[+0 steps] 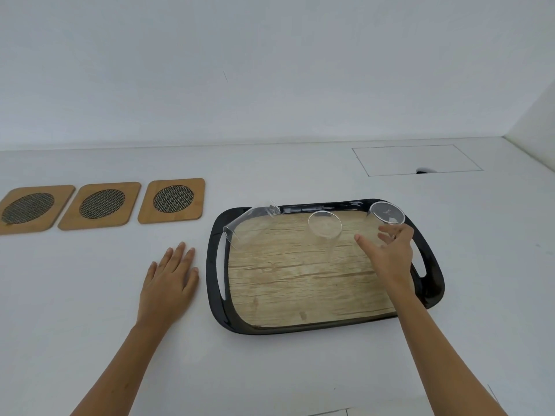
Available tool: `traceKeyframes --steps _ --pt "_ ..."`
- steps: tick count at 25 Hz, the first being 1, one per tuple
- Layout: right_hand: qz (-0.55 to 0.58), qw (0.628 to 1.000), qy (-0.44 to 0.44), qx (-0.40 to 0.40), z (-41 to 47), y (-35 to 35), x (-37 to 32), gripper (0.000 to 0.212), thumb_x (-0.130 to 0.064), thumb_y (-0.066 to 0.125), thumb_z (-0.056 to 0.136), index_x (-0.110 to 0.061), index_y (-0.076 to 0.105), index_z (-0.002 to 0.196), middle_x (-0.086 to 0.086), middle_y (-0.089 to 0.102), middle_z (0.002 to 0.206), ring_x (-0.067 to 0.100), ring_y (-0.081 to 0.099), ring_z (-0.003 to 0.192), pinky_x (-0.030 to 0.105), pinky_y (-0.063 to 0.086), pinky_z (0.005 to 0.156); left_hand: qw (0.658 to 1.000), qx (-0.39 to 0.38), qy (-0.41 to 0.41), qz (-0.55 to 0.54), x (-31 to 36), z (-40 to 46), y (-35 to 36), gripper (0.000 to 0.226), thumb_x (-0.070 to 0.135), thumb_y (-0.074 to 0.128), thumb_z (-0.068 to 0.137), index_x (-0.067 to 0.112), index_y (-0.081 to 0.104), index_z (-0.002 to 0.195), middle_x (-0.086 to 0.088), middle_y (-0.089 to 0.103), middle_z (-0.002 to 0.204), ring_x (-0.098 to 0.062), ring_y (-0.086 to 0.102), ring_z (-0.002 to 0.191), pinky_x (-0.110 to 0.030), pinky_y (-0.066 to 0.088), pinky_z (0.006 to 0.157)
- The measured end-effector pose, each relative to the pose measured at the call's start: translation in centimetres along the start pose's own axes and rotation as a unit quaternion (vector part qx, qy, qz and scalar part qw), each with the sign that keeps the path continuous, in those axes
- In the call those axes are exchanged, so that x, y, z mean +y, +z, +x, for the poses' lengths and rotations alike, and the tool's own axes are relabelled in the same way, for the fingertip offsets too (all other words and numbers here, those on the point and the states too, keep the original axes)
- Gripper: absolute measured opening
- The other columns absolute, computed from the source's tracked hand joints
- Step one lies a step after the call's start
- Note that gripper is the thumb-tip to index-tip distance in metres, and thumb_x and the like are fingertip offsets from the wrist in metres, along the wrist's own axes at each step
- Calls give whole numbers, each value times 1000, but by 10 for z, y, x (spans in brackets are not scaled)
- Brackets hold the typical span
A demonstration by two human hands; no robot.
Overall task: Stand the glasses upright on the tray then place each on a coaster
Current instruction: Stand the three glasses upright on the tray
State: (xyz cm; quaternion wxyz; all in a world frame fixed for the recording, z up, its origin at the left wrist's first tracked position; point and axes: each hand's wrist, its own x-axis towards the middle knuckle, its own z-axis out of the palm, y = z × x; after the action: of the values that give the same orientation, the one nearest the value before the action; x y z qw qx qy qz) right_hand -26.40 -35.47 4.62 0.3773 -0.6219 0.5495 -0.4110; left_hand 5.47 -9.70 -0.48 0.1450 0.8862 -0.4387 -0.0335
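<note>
Three glasses (325,224) lay on the tray (318,325); the right hand (390,253) reached open-gripped toward its far-right glass (386,213), the left hand (169,282) flat, grip empty, beside it.

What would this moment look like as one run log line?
right hand: open, reaching right glass | left hand: flat on table | tray: three glasses, left glass on side | coasters: bare

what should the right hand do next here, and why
Probably close the right hand around the right glass and tip it upright on the tray. Its open fingers are already at that glass, which looks tipped over at the tray's far right corner. The left hand lies flat on the table, and all three coasters are bare.
</note>
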Motion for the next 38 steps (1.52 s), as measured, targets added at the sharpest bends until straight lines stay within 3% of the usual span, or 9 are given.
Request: traceKeyframes --steps 13,18,20,22,25,28,30,34,38 --pt "14 1000 -19 -3 -7 0 9 70 -41 83 63 -39 31 110 -3 48 124 8 52 110 34 44 84 1000 10 8 -8 1 -1 -1 59 42 23 91 21 35 144 -3 30 155 -25 22 145 -48 18 115" --pt "-14 999 36 -21 -14 -6 15 76 -38 83 66 -20 35 122 0 47 122 15 47 113 38 43 91 999 21 -2 -49 1 0 -2 50 36 33 96 17 41 141 -7 29 156 -28 27 143 -50 18 115" --pt "-84 994 68 -2 -23 -11 18 67 -37 79 70 -14 39 118 -1 50 115 19 52 104 44 47 85 988 56 -36 -136 9 2 -7 42 23 43 97 12 44 138 -10 32 154 -30 33 139 -49 22 113" --pt "-120 991 55 23 -36 -13 20 45 -28 73 75 -12 48 109 0 54 106 23 56 98 46 48 83 966 114 -63 -225 26 10 -19 37 16 46 96 10 47 132 -15 43 144 -32 41 131 -41 31 105" --pt "-149 988 -31 18 -59 -9 18 9 -13 64 79 -16 57 84 0 61 87 18 58 82 31 45 68 951 179 6 -251 64 35 -42 30 16 49 93 9 53 122 -14 56 124 -31 50 115 -34 37 93" --pt "-200 973 -101 -46 -75 0 16 11 -9 64 79 -16 56 78 -2 58 80 17 54 75 29 42 64 970 129 95 -184 104 63 -52 40 22 53 91 7 50 128 -14 56 127 -31 52 114 -36 43 89" --pt "-252 956 -138 -58 -81 5 16 9 -9 66 79 -13 58 79 0 58 82 20 51 78 32 42 67 990 47 91 -100 124 78 -48 52 29 54 89 6 42 134 -17 51 130 -36 49 114 -43 44 87" --pt "-298 940 -162 -45 -82 8 18 7 -11 67 78 -11 61 79 3 58 83 23 51 79 37 46 65 994 -96 52 0 142 92 -38 61 40 58 81 9 37 129 -14 50 122 -34 49 108 -40 41 78" --pt "-328 928 -172 -33 -83 11 17 5 -13 67 78 -10 62 77 5 58 82 25 51 79 37 48 63 994 -100 37 11 145 93 -36 56 38 63 75 10 42 118 -13 56 110 -30 56 94 -38 46 72"
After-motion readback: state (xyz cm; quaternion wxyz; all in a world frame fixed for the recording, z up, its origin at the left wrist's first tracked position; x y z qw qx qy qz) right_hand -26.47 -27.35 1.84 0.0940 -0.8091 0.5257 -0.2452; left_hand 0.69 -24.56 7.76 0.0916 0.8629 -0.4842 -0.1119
